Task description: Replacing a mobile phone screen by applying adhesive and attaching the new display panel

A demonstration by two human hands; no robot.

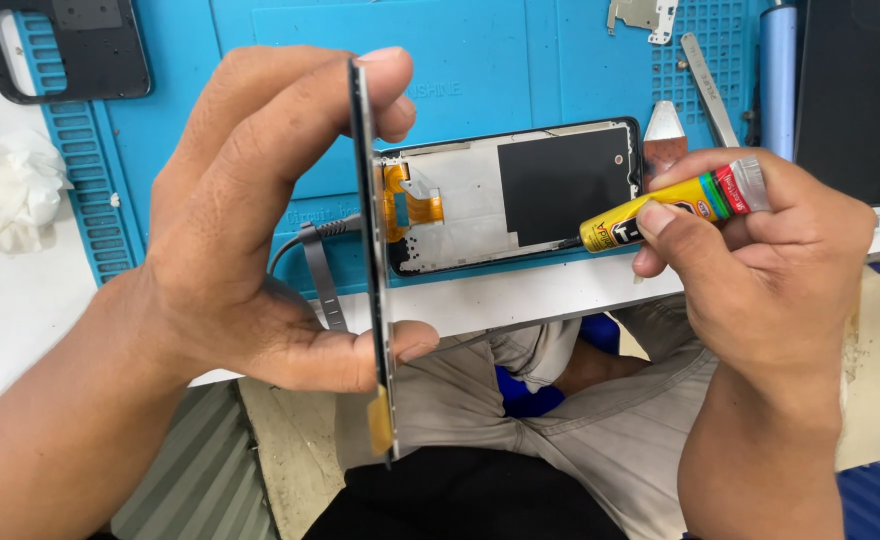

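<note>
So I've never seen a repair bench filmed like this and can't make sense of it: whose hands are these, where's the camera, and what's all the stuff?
The camera sits on the person's head and looks down, so both hands are their own. The left hand holds a thin phone screen panel upright, edge-on to the camera, pinched between thumb and fingers. The right hand grips a small yellow glue tube, its nozzle at the edge of an opened phone frame. The frame lies on a blue work mat. Also on the bench: tweezers, a dark phone back cover and crumpled white tissue.
</note>
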